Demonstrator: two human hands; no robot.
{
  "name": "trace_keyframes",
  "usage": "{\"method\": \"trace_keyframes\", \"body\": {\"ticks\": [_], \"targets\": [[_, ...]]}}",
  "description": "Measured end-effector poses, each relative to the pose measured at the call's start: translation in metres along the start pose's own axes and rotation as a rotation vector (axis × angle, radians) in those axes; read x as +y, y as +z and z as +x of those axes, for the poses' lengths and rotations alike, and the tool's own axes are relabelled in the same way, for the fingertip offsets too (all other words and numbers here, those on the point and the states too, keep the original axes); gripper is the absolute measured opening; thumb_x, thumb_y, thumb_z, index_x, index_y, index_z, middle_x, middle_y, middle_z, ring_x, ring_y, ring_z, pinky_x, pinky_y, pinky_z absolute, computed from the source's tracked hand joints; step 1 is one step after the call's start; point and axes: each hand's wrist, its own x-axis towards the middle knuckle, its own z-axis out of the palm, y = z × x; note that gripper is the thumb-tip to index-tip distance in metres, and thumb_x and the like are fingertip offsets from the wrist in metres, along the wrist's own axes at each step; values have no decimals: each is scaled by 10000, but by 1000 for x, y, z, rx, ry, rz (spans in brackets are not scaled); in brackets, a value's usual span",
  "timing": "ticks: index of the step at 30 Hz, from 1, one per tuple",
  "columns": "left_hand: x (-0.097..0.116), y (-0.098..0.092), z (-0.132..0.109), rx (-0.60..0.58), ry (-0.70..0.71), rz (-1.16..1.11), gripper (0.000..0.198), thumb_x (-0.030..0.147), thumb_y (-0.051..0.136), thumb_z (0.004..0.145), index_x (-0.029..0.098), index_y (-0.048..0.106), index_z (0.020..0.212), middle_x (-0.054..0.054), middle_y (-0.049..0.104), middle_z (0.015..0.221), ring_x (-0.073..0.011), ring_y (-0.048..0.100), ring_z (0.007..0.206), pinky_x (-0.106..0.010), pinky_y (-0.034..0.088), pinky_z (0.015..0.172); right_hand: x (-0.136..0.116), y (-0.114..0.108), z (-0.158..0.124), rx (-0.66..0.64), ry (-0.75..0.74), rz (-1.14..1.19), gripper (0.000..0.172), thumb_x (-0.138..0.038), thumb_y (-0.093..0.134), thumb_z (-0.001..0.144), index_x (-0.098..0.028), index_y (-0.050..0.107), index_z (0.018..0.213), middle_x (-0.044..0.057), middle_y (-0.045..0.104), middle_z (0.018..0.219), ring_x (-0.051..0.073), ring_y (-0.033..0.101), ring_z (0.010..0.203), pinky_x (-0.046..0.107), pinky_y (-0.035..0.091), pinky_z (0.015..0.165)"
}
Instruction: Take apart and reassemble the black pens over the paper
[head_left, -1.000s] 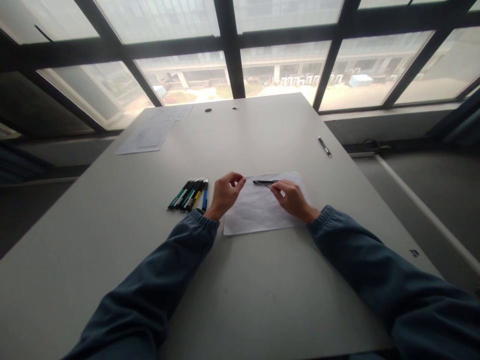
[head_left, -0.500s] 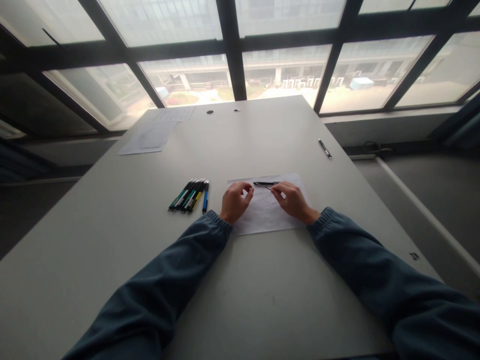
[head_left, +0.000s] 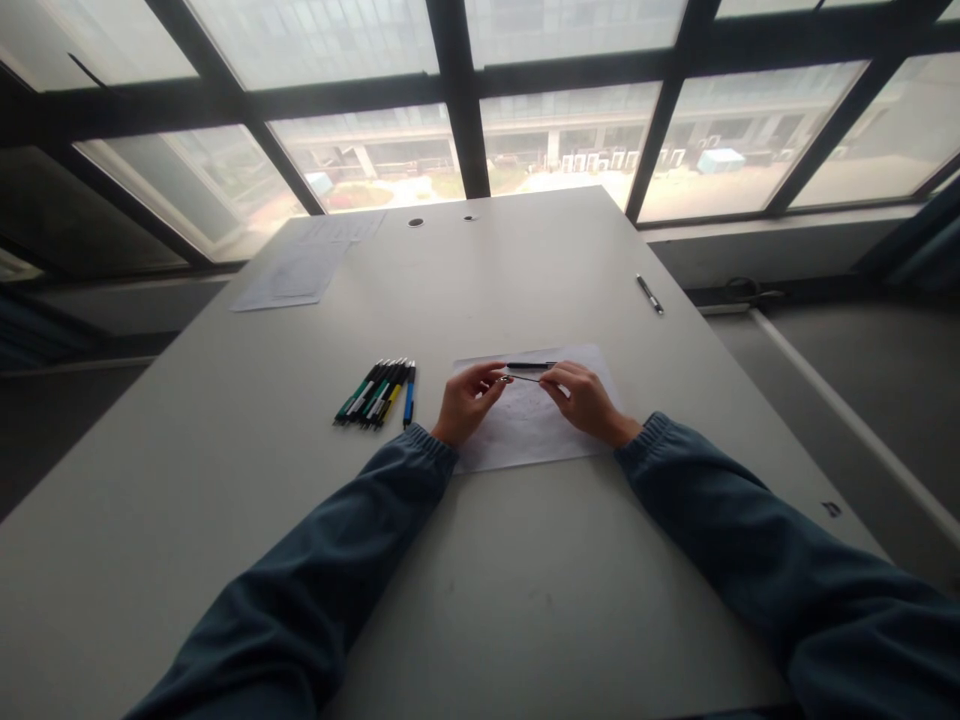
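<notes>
My right hand (head_left: 585,402) pinches a thin dark pen refill (head_left: 525,379), which points left toward my other hand. My left hand (head_left: 466,400) is closed at the fingertips, with a tiny shiny piece (head_left: 506,379) between them, too small to name. The refill's left end meets this piece or lies right beside it. Just beyond the fingers a black pen barrel (head_left: 528,365) lies on a white sheet of paper (head_left: 525,440), its right end partly behind my right hand. Both hands are over the sheet.
Left of my hands lies a row of several pens (head_left: 371,395) with green, yellow and black parts, with a blue pen (head_left: 409,395) at its right end. Another pen (head_left: 649,294) is near the table's right edge. Papers (head_left: 289,275) lie at the far left of the white table (head_left: 480,580).
My left fingertips have come to the left end of the refill, and a small shiny piece now shows between them. The refill has turned more level; the pen barrel lies still.
</notes>
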Motion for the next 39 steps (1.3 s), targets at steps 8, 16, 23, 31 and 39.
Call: {"method": "trace_keyframes", "body": {"ticks": [8, 16, 23, 31, 39], "targets": [[1, -2, 1, -5, 41, 7, 273, 378, 674, 922, 162, 760, 1066, -102, 779, 951, -202, 745, 885, -265, 537, 675, 3, 0, -1, 11, -15, -6, 165, -219, 555, 1003, -210, 685, 903, 64, 717, 895, 208, 637, 849, 349, 484, 809], [5, 0, 1, -39, 84, 114, 244, 391, 665, 928, 180, 761, 1006, -78, 769, 936, -167, 719, 816, -245, 486, 607, -1, -2, 2, 13, -58, -51, 158, -223, 563, 1001, -213, 688, 906, 66, 703, 887, 210, 615, 845, 354, 486, 799], [4, 0, 1, -35, 138, 180, 219, 385, 681, 922, 194, 775, 973, -56, 753, 857, -136, 636, 726, -252, 461, 602, -3, -3, 2, 57, -89, -33, 151, -235, 555, 1007, -221, 689, 941, 66, 691, 911, 212, 607, 878, 366, 493, 814], [9, 0, -1, -18, 274, 279, 155, 315, 699, 896, 223, 766, 1002, -46, 725, 870, -137, 595, 705, -272, 463, 609, -6, -5, 3, 36, -29, -30, 189, -280, 533, 1015, -241, 703, 944, 78, 677, 931, 228, 601, 909, 387, 505, 836], [14, -1, -1, -24, 334, 357, 133, 348, 731, 887, 237, 769, 948, -46, 738, 825, -167, 613, 728, -324, 523, 715, -6, -5, 4, 14, -58, 33, 179, -290, 549, 1006, -243, 707, 936, 77, 683, 918, 227, 610, 912, 389, 517, 842]]}}
